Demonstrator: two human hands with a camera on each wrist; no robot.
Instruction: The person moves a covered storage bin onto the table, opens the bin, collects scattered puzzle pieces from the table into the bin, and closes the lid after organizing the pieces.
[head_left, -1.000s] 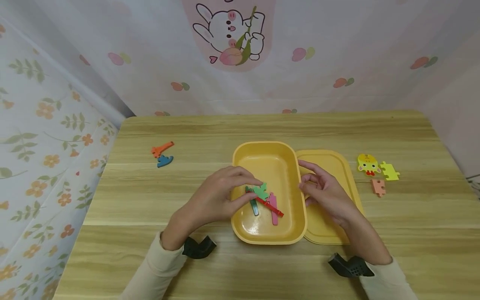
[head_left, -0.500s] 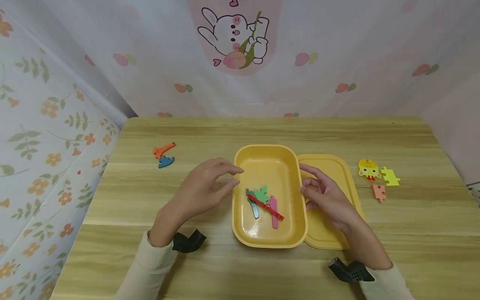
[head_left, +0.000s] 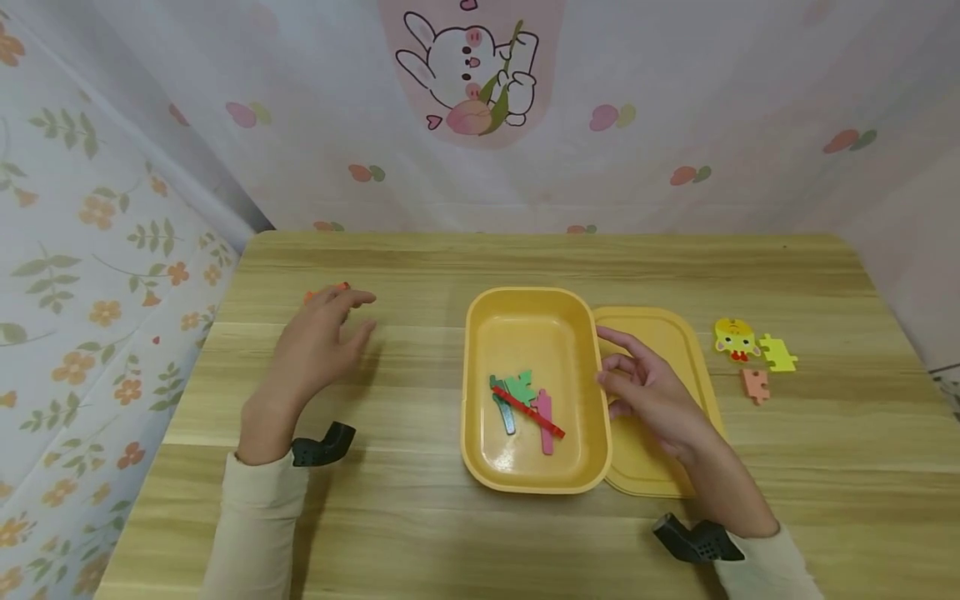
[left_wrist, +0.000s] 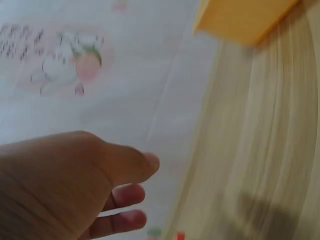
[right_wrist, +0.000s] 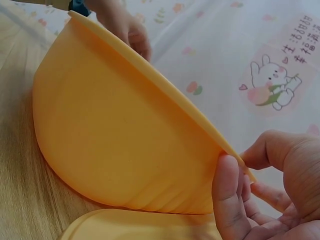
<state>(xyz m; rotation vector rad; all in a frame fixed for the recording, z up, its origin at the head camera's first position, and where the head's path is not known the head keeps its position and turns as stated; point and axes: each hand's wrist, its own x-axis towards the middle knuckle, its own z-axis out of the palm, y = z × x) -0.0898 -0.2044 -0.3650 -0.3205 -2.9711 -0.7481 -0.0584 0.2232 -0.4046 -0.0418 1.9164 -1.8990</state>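
My left hand (head_left: 318,342) hovers at the left of the table with fingers loosely spread and nothing between them. It covers most of an orange toy piece (head_left: 342,287) there; the blue piece beside that is hidden. On the other side, my right hand (head_left: 648,387) holds the right rim of a yellow plastic box (head_left: 474,333), also plain in the right wrist view. Inside the box lie a green puzzle piece (head_left: 521,387), a red stick-like piece (head_left: 551,427), a pink piece (head_left: 546,408) and a dark green piece (head_left: 505,415).
A yellow lid (head_left: 667,333) lies flat, partly under my right hand and against the box. Farther right are a yellow animal-face piece (head_left: 735,340), a yellow puzzle piece (head_left: 778,353) and a salmon one (head_left: 755,385). A printed curtain (head_left: 300,100) hangs behind the table.
My left hand has let go of the green puzzle piece in the box and moved left, over the orange and blue pieces. The right hand stays at the rim.
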